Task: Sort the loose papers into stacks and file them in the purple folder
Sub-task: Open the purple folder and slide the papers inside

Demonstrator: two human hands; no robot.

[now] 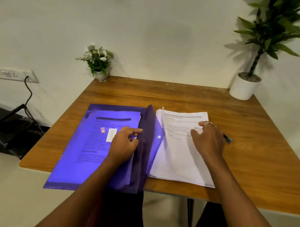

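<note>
The flap of the purple folder (87, 144) was propped by the left hand (124, 143), grip unclear, while papers (177, 161) pressed under the flat right hand (208, 141) remained to be slid inside.

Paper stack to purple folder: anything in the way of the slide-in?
Only the folder's own flap: it stands raised along the right edge of the purple folder, between the pocket and the paper stack. The left hand holds that edge; the right hand rests on the stack.

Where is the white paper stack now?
Head view: the white paper stack lies on the wooden table, right of the purple plastic folder, with the right hand resting on it.
</note>
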